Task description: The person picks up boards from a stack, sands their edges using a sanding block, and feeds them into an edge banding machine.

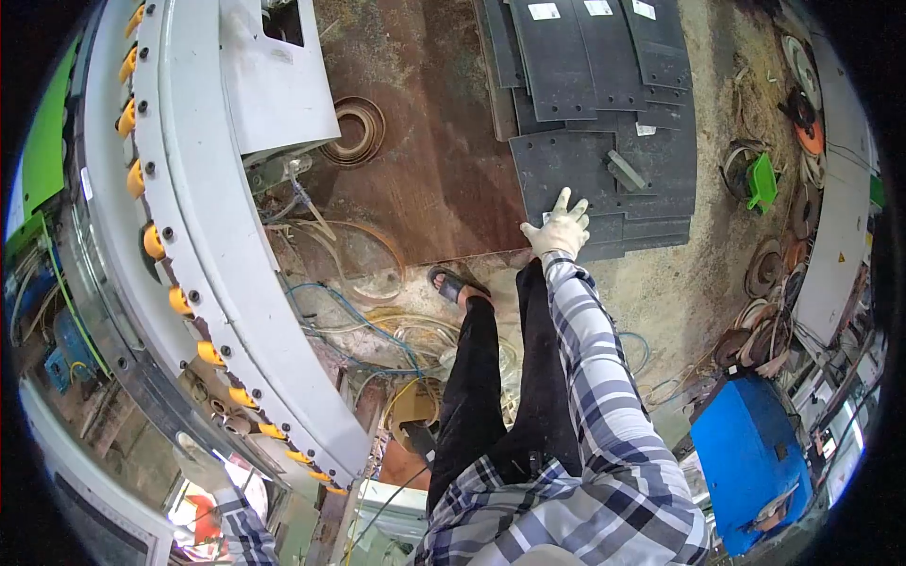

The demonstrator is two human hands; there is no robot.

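Note:
My right hand (pixel 559 229), in a pale work glove, reaches forward with its fingers spread over the near edge of a stack of dark grey panels (pixel 562 170). The palm is toward the panels, and nothing is held in it. A small grey block (pixel 625 172) lies on the panels just beyond my fingertips. Several panels carry white labels (pixel 545 11) and small holes near their edges. At the lower left, my left hand (pixel 203 464), also gloved, is beside the metal edge of the long machine (pixel 236 283). Its fingers look stretched out, though this part is dim and distorted.
Yellow rollers (pixel 179 300) line the machine on the left. A coil of edge strip (pixel 355 130) lies on the brown board (pixel 425 208). Hoses and cables (pixel 377 330) tangle near my feet. At right are a blue panel (pixel 750 462), a green scoop-like item (pixel 763 181) and several coils.

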